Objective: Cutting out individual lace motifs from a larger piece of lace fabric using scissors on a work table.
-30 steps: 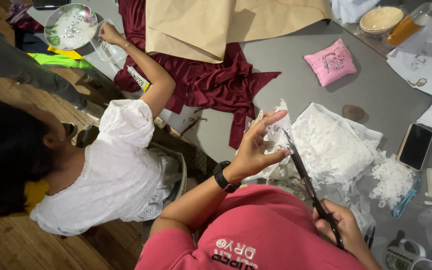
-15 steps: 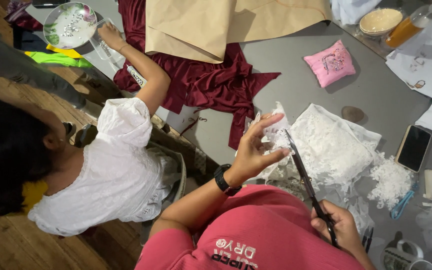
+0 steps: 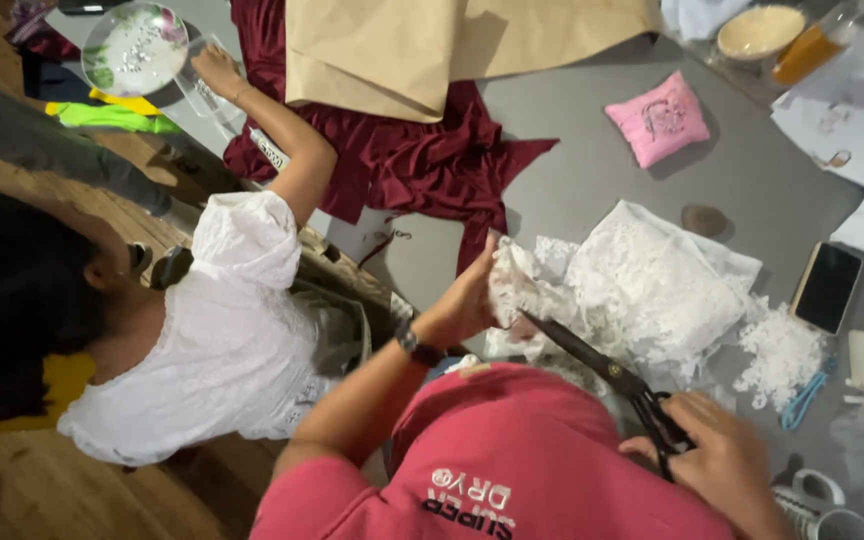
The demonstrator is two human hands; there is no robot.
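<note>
Now pinching the white lace piece [image 3: 517,290] with the left hand [image 3: 470,300], fingers closed on its edge where earlier spread open above it. Gripping the black scissors [image 3: 602,372] in the right hand [image 3: 717,470], fingers curled through the handles, blades slightly parted at the lace. Lying over the grey table [image 3: 572,185], beside the larger lace heap [image 3: 657,290].

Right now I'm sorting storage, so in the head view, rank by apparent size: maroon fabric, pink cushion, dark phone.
1. maroon fabric, clearly largest.
2. pink cushion.
3. dark phone; close to the cushion, so this ranking is unsure.
</note>
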